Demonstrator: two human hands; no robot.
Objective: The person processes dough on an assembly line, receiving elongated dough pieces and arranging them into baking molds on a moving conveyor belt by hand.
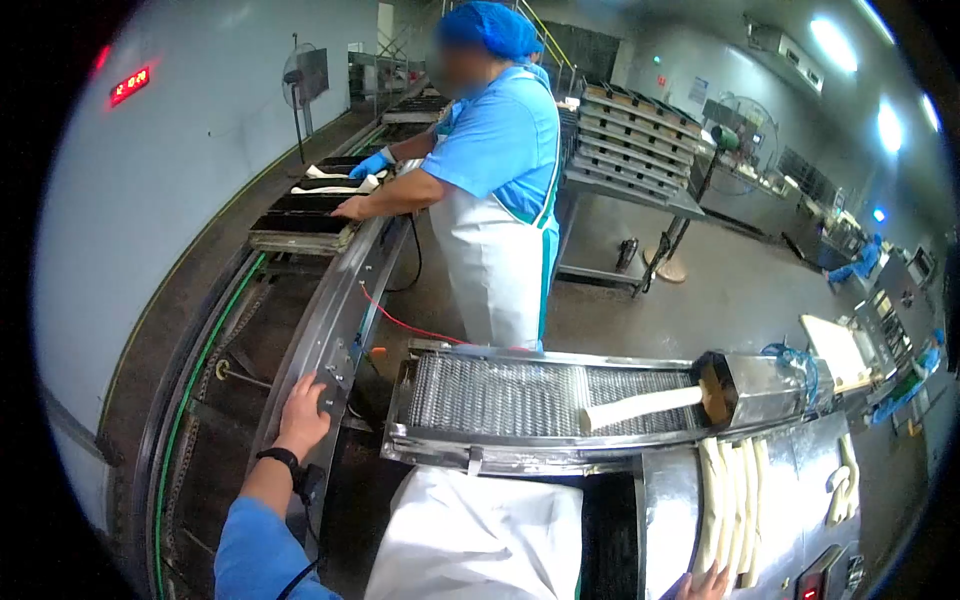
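My left hand (303,412), with a black band at the wrist, rests on the metal side rail (335,330) of the long conveyor, its fingers apart and holding nothing. At the bottom edge, my right hand (706,584) touches the lower ends of several long pale dough strips (735,510) lying side by side on a steel table (800,450). Its fingers are spread and partly cut off by the frame. One more dough strip (645,407) comes out of a metal housing (770,388) onto the mesh belt (500,393). A shorter folded dough piece (843,482) lies at the right.
Across the mesh belt a co-worker (495,150) in blue, one hand gloved, handles dough in black trays (305,222) on the long conveyor. Stacked trays (635,140) stand on a metal table behind. A small device with a red display (822,577) sits at the lower right.
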